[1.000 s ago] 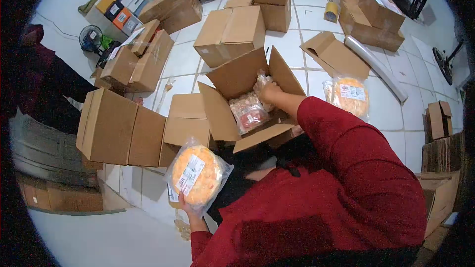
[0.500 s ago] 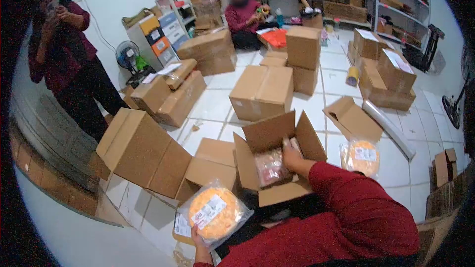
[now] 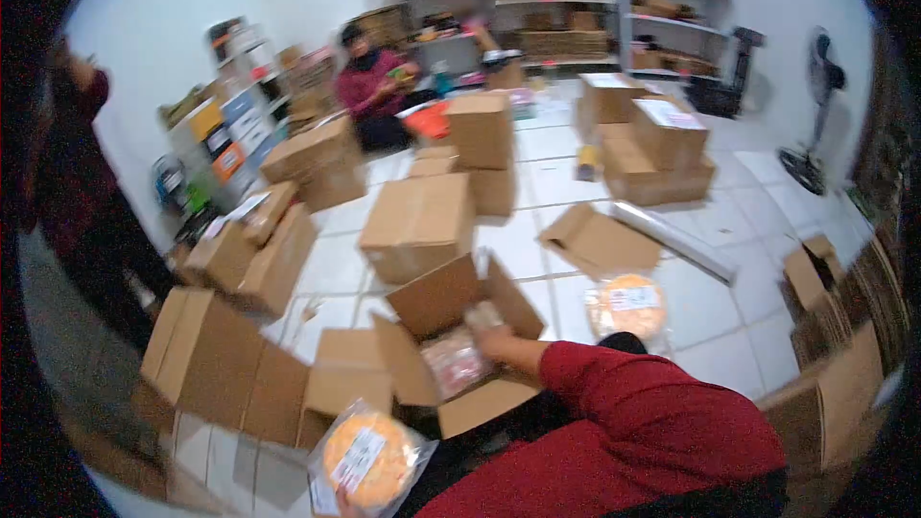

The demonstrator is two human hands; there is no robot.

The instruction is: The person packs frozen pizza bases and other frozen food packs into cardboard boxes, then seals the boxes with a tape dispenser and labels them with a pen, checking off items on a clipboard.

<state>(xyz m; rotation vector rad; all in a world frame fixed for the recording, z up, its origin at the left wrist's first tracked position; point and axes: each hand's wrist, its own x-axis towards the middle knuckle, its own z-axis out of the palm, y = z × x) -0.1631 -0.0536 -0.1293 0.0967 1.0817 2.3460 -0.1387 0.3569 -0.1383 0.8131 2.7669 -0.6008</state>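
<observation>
An open cardboard box (image 3: 436,302) sits on the floor in front of me with clear-wrapped pinkish packs (image 3: 455,363) inside. My right hand (image 3: 492,338) reaches into it and rests on the packs; its grip is blurred. My left hand is almost out of frame at the bottom edge, under a round orange pack in clear plastic with a white label (image 3: 363,458) that it holds up. A second round orange pack (image 3: 626,304) lies on the tiles to the right.
Closed and open cardboard boxes (image 3: 415,223) crowd the tiled floor. A clear plastic roll (image 3: 674,241) lies to the right. One person sits by the shelves (image 3: 372,84); another stands at the left (image 3: 77,173). A fan (image 3: 814,105) stands at right.
The view has tilted up and shifted, showing more of the room. My right hand stays in the open box. The round pack in my left hand has sunk toward the bottom edge.
</observation>
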